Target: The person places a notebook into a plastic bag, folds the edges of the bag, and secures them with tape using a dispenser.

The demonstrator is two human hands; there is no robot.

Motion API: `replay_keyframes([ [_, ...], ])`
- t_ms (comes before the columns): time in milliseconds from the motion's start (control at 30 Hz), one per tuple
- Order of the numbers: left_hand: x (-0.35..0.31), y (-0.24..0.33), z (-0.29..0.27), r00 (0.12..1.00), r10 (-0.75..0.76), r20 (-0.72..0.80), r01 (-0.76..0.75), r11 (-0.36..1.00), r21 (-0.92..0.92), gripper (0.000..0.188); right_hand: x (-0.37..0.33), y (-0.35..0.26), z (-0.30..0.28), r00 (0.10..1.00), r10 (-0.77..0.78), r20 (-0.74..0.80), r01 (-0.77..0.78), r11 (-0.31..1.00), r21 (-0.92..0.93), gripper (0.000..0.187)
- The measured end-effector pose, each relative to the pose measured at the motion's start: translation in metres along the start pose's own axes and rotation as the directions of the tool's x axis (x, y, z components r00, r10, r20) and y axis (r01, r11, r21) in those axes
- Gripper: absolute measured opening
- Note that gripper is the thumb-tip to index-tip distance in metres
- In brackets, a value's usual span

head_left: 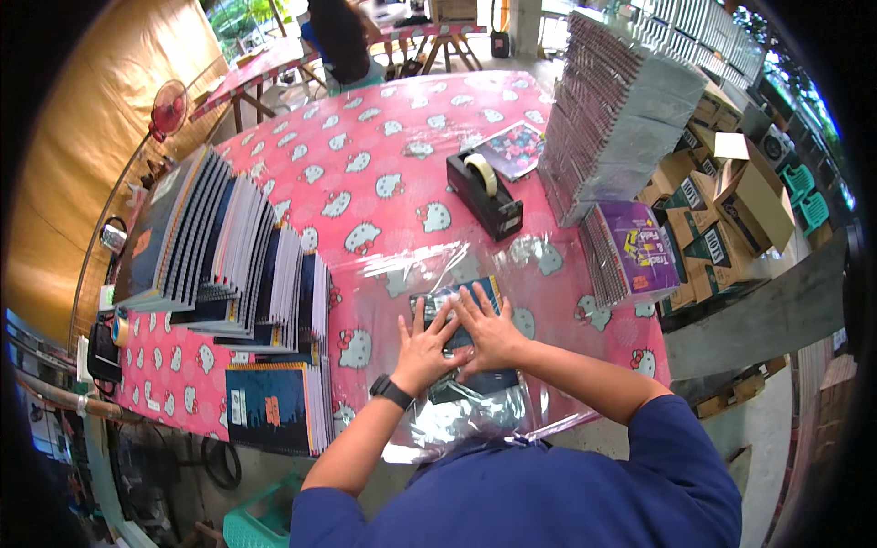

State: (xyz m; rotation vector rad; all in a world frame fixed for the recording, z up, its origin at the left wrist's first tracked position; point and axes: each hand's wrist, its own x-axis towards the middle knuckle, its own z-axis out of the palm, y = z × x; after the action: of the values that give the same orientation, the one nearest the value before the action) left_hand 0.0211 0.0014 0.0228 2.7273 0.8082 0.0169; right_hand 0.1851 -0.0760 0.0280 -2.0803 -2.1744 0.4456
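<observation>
A dark blue notebook [477,387] lies in front of me on the table, under or inside a clear plastic sheet [434,431] that spreads well past its edges. My left hand [427,353] presses flat on the plastic over the notebook, fingers spread. Beside it my right hand [491,336] also lies flat, its fingers stretched out and the two thumbs close together. Both hands hide much of the notebook's cover. A black watch [391,391] is on my left wrist.
Spiral notebooks stand in stepped piles [169,228] at left, with another stack [274,408] nearer. A black tape dispenser [484,199] sits ahead. At right rise a tall wrapped notebook stack [607,119] and purple notebooks [639,251]; cardboard boxes [703,256] lie beyond. A person [343,46] is behind the table.
</observation>
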Motion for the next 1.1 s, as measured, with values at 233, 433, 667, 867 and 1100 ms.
replay_keyframes([
  [233,0.0,0.001,-0.002,0.996,0.055,-0.075,-0.058,0.998,-0.036,0.074,0.095,0.16,-0.083,0.635,0.562,-0.531,-0.091,0.736,0.67,0.036],
  [433,0.003,0.001,0.001,0.988,0.099,-0.12,-0.103,0.994,-0.03,0.074,0.131,0.197,-0.071,0.681,0.606,-0.41,-0.112,0.64,0.76,0.042],
  [667,-0.003,0.001,-0.007,0.999,0.007,-0.052,-0.012,0.995,-0.101,0.075,0.082,0.18,-0.033,0.673,0.626,-0.395,0.105,0.448,0.888,0.025],
  [867,0.002,-0.001,-0.005,0.998,0.012,-0.061,-0.02,0.991,-0.132,0.075,0.072,0.169,-0.052,0.643,0.498,-0.582,-0.551,0.829,0.1,0.022],
  [1100,0.008,0.003,-0.006,0.997,-0.005,-0.074,-0.006,0.99,-0.144,0.083,0.023,0.012,-0.048,0.957,0.277,0.088,-0.227,0.522,0.822,0.038],
])
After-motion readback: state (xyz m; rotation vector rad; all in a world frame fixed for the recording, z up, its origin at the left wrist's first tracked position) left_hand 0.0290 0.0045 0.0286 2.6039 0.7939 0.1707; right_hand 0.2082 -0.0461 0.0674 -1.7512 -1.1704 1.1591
